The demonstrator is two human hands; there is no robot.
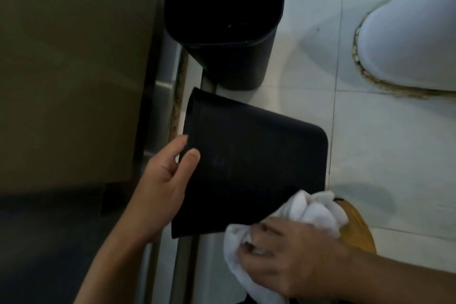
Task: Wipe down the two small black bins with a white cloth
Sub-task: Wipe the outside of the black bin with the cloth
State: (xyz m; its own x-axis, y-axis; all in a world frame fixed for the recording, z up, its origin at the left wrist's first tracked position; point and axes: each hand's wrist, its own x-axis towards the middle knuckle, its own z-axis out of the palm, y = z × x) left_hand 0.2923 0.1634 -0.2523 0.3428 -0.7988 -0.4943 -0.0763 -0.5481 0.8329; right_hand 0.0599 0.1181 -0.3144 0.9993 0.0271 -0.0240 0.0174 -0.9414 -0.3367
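One small black bin (251, 168) is tipped over in the middle of the view, its flat side facing up. My left hand (165, 177) grips its left edge, thumb on top and fingers behind. My right hand (286, 254) clutches a bunched white cloth (311, 212) at the bin's lower right corner, touching the bin. The second black bin (222, 20) stands upright just beyond, its open top showing a dark inside.
Pale floor tiles (385, 145) spread to the right. A white toilet base (409, 37) stands at the upper right. A tan panel (69, 69) with a metal strip runs along the left. A yellow slipper (357, 229) lies beside my right hand.
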